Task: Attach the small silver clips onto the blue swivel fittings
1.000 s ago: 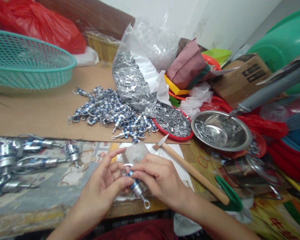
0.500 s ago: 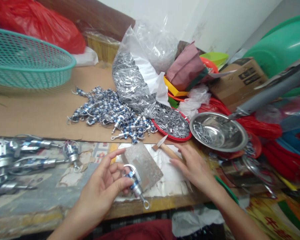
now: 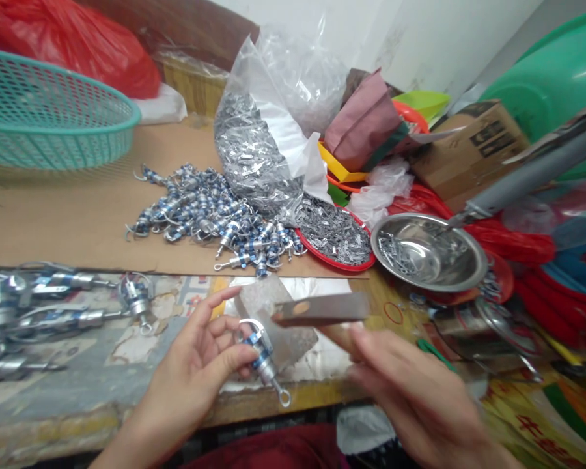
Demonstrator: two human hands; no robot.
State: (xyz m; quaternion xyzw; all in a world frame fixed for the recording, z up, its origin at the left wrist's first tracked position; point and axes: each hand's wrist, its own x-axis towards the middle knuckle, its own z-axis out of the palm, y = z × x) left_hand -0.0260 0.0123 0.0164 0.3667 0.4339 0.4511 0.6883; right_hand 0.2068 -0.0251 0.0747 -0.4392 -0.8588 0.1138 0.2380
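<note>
Between the thumb and fingers of my left hand (image 3: 190,365) is a small silver-and-blue metal fitting (image 3: 265,362), with a curved wire arm at its top and a ring at its lower end. It is held over the near left part of a flat grey metal block (image 3: 295,339), which lies on white paper. My right hand (image 3: 415,384) is closed around the wooden handle of a hammer (image 3: 329,308). The hammer's head, blurred by motion, is raised above the block and hides part of it.
Many similar fittings lie in a pile (image 3: 200,205) on cardboard, others at left (image 3: 73,319). Beyond the block stand a red tray (image 3: 317,254) of small metal strips, a clear bag (image 3: 254,150) of strips and a steel bowl (image 3: 430,251). A green basket (image 3: 53,140) sits back left.
My right hand has taken hold of the hammer, lifted it off the paper and brought it nearer. My left hand keeps the fitting in about the same place.
</note>
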